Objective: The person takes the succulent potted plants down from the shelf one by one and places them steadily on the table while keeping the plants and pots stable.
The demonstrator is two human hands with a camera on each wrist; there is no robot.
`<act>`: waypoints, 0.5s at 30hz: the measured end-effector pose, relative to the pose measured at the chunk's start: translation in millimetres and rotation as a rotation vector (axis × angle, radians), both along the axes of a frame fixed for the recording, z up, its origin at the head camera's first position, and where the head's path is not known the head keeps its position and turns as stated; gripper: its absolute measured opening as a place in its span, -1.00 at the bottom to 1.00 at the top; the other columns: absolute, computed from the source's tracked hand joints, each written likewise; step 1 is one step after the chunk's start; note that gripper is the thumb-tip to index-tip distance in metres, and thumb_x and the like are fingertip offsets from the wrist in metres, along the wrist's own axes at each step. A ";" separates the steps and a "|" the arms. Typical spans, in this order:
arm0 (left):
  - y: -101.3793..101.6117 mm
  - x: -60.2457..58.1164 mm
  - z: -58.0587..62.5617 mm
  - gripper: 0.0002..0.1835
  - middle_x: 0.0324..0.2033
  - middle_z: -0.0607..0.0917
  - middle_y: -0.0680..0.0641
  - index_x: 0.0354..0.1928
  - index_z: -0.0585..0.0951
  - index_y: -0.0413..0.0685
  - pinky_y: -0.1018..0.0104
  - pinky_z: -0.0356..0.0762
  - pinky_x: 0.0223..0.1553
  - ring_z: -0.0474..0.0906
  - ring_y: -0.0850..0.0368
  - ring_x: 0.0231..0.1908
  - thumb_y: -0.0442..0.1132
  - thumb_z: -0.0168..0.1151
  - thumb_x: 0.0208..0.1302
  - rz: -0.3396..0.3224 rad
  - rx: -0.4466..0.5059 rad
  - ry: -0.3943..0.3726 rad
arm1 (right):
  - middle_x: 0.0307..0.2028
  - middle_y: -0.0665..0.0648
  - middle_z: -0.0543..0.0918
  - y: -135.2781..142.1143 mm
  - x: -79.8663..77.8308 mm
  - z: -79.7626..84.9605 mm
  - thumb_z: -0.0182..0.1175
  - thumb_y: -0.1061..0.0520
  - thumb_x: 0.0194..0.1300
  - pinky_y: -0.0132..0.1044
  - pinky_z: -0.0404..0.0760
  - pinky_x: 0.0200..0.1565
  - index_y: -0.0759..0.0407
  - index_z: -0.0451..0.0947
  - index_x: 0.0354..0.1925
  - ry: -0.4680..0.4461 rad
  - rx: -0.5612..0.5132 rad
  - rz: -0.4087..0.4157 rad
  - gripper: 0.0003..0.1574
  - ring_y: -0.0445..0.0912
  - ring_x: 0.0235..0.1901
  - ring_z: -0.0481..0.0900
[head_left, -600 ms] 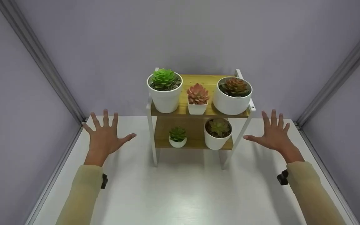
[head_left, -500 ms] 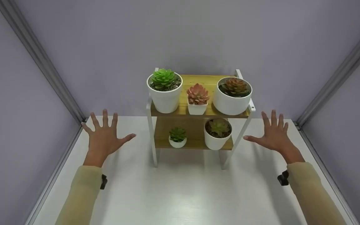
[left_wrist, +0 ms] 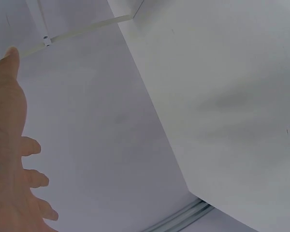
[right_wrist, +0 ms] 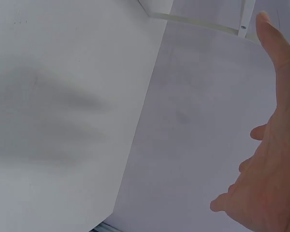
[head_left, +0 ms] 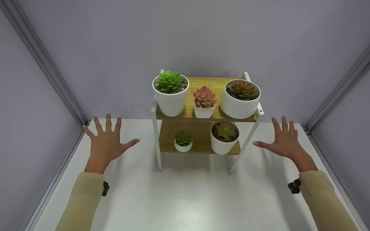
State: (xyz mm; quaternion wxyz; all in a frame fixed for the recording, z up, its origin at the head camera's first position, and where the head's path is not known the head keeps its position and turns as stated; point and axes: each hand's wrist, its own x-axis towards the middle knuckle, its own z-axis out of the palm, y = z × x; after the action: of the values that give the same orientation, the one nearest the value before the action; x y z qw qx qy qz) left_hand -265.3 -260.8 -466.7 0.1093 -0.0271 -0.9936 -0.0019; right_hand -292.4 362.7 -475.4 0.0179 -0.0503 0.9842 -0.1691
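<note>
My left hand (head_left: 106, 144) is spread flat with nothing in it, left of a two-tier plant stand (head_left: 172, 148). On the stand's other side my right hand (head_left: 284, 142) has its fingers extended and its thumb toward the stand. The top shelf carries a bright green succulent in a white pot (head_left: 171, 104), a pink succulent (head_left: 204, 97) in a small square pot, and a reddish-brown succulent in a wide white pot (head_left: 239, 107). Below are a small dark green succulent (head_left: 183, 138) and a green succulent in a larger white pot (head_left: 223, 147). Both wrist views show empty palms.
The stand has white metal legs (head_left: 159, 160) and stands on a white table (head_left: 185, 199). Grey panels (head_left: 201, 38) enclose the back and both sides, with metal rails (head_left: 43, 57) at the corners. Each wrist wears a small black device (head_left: 294, 186).
My right hand has shifted slightly right and toward me, its fingers drawn a little closer together. The left hand has barely moved, and the plants stay in place on the stand.
</note>
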 end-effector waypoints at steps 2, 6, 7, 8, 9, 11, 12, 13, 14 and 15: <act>-0.2 0.9 -1.2 0.27 0.62 0.07 -0.45 0.67 0.10 -0.06 -0.84 -0.19 0.31 -0.12 -0.72 0.55 0.72 -0.02 0.19 -0.004 -0.006 0.017 | 0.63 0.53 -0.50 0.0 1.4 0.8 0.30 -0.62 0.18 0.67 -0.26 0.43 0.25 -0.38 0.69 -0.016 -0.012 0.007 0.68 0.59 0.59 -0.52; 0.4 3.3 -2.7 0.27 0.59 0.18 -0.46 0.66 0.13 -0.09 -0.83 -0.16 0.32 -0.05 -0.72 0.54 0.71 0.03 0.17 -0.013 -0.013 0.049 | 0.63 0.53 -0.53 1.1 4.1 1.9 0.31 -0.58 0.22 0.69 -0.17 0.40 0.24 -0.41 0.69 -0.069 -0.057 0.026 0.65 0.58 0.59 -0.53; 0.6 3.9 -2.6 0.27 0.58 0.20 -0.46 0.66 0.13 -0.09 -0.83 -0.15 0.32 -0.04 -0.72 0.54 0.70 0.05 0.17 -0.014 -0.014 0.054 | 0.63 0.52 -0.53 1.5 4.6 1.8 0.30 -0.58 0.23 0.70 -0.16 0.40 0.23 -0.42 0.69 -0.081 -0.063 0.027 0.64 0.58 0.59 -0.52; 0.8 4.5 -2.4 0.27 0.57 0.22 -0.46 0.66 0.13 -0.08 -0.83 -0.15 0.32 -0.02 -0.72 0.54 0.70 0.06 0.17 -0.015 -0.015 0.059 | 0.63 0.52 -0.53 1.9 5.1 1.8 0.30 -0.57 0.23 0.70 -0.15 0.39 0.22 -0.43 0.69 -0.090 -0.070 0.029 0.64 0.58 0.59 -0.52; 1.2 5.3 -1.9 0.27 0.56 0.24 -0.46 0.66 0.14 -0.08 -0.83 -0.14 0.32 0.00 -0.71 0.53 0.69 0.06 0.17 -0.016 -0.018 0.065 | 0.63 0.52 -0.52 2.3 5.4 1.6 0.30 -0.57 0.24 0.71 -0.14 0.39 0.22 -0.43 0.69 -0.094 -0.072 0.030 0.64 0.59 0.59 -0.50; 1.8 6.9 -0.6 0.26 0.55 0.26 -0.47 0.66 0.15 -0.07 -0.82 -0.12 0.33 0.02 -0.71 0.53 0.69 0.07 0.17 -0.015 -0.019 0.069 | 0.63 0.52 -0.50 3.0 6.2 1.6 0.29 -0.58 0.24 0.71 -0.12 0.39 0.21 -0.42 0.69 -0.097 -0.076 0.032 0.63 0.60 0.59 -0.45; 2.0 7.6 0.2 0.26 0.55 0.26 -0.47 0.66 0.15 -0.07 -0.82 -0.12 0.33 0.03 -0.70 0.53 0.69 0.07 0.17 -0.015 -0.021 0.070 | 0.64 0.52 -0.48 3.5 6.6 1.6 0.29 -0.57 0.24 0.70 -0.12 0.39 0.21 -0.41 0.69 -0.096 -0.082 0.033 0.62 0.60 0.59 -0.43; 2.2 8.4 1.0 0.26 0.55 0.27 -0.47 0.66 0.16 -0.07 -0.82 -0.13 0.33 0.03 -0.70 0.53 0.69 0.07 0.17 -0.015 -0.023 0.072 | 0.64 0.52 -0.46 4.2 7.1 1.6 0.29 -0.57 0.24 0.70 -0.11 0.39 0.21 -0.39 0.70 -0.095 -0.088 0.032 0.61 0.60 0.59 -0.41; 2.5 9.3 1.9 0.26 0.54 0.27 -0.48 0.65 0.16 -0.07 -0.82 -0.13 0.33 0.03 -0.71 0.53 0.69 0.08 0.17 -0.015 -0.023 0.074 | 0.64 0.52 -0.44 4.6 7.9 2.1 0.29 -0.57 0.25 0.69 -0.09 0.39 0.22 -0.36 0.70 -0.091 -0.094 0.034 0.60 0.60 0.59 -0.38; 2.8 10.1 2.8 0.26 0.54 0.27 -0.48 0.65 0.17 -0.08 -0.82 -0.13 0.33 0.02 -0.71 0.53 0.69 0.08 0.17 -0.016 -0.022 0.077 | 0.65 0.53 -0.40 4.8 8.8 2.6 0.30 -0.56 0.25 0.69 -0.07 0.39 0.24 -0.33 0.69 -0.085 -0.099 0.036 0.58 0.60 0.59 -0.35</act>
State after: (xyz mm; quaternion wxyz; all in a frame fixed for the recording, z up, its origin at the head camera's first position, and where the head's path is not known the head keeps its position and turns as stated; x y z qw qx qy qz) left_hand -255.2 -257.9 -463.9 0.1470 -0.0364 -0.9884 0.0094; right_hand -283.6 367.5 -472.7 0.0602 -0.0614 0.9718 -0.2193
